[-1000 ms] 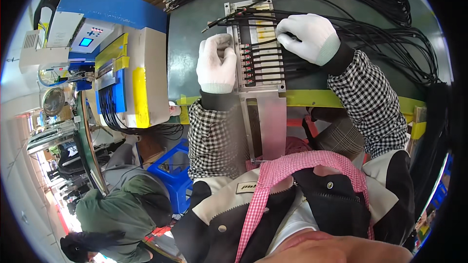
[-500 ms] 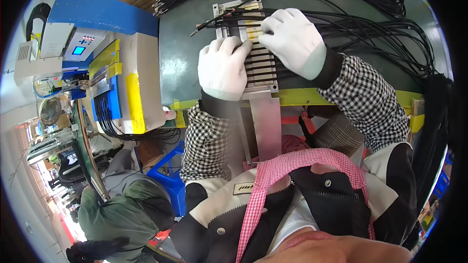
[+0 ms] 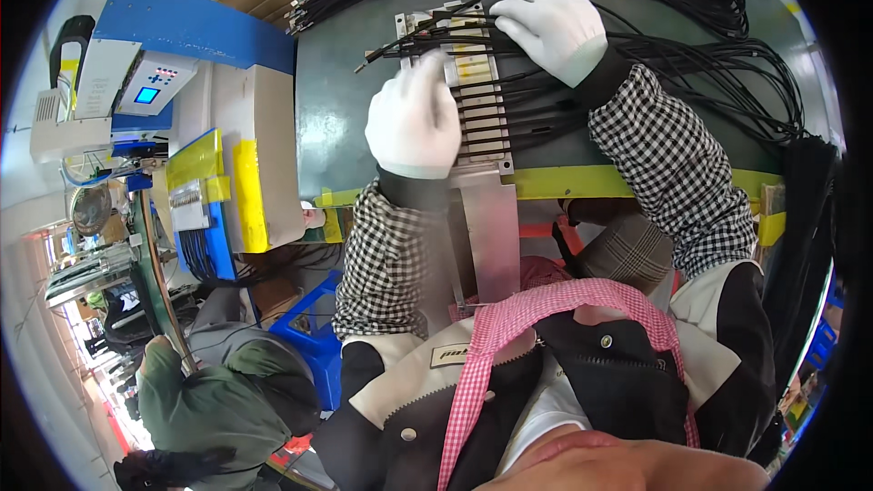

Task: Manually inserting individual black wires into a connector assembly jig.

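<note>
Black cables (image 3: 538, 133) lie across a slotted metal fixture (image 3: 472, 72).

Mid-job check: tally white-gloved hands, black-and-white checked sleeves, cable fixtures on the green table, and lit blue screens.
White-gloved hands: 2 (left hand, right hand)
Checked sleeves: 2
Cable fixture on green table: 1
Lit blue screen: 1
Total: 6

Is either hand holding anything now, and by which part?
Cannot tell: the right hand is at the black cables, the left hand over the metal fixture; no clear hold shows.
</note>
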A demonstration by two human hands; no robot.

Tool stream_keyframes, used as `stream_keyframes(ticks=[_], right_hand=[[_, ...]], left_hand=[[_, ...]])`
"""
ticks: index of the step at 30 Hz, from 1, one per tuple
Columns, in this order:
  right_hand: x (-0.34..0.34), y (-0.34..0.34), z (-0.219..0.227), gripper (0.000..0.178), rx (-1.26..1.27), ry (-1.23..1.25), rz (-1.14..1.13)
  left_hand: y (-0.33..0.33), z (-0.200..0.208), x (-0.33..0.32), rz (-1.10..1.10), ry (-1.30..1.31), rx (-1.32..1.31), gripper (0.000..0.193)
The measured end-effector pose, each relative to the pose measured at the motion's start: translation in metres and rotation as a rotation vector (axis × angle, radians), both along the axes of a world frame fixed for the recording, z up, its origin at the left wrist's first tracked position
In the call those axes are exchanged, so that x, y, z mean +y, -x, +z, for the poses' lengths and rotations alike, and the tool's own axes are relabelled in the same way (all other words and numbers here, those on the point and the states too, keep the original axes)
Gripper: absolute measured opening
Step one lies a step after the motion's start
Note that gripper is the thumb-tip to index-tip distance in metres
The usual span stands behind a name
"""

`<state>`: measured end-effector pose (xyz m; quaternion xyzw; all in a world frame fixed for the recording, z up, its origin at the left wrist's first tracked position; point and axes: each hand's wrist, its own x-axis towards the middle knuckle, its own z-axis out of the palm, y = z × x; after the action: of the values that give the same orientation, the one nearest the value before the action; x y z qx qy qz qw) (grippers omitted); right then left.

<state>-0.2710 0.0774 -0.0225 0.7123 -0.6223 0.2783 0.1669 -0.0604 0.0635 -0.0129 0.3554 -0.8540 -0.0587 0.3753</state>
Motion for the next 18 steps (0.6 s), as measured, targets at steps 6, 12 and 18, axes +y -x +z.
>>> stream_keyframes(ticks=[6,12,18], right_hand=[[0.017,-0.012,0.017,0.016,-0.066,0.074,0.206],[0.024,-0.036,0.024,0.018,-0.376,-0.029,0.357],[0.027,-0.046,0.014,0.018,-0.275,-0.007,0.398]], left_hand=[[-0.003,0.003,-0.011,-0.029,-0.113,0.375,0.014],[-0.015,0.006,-0.005,-0.121,-0.470,0.366,0.012],[-0.021,0.000,-0.012,-0.267,-0.576,0.375,0.012]])
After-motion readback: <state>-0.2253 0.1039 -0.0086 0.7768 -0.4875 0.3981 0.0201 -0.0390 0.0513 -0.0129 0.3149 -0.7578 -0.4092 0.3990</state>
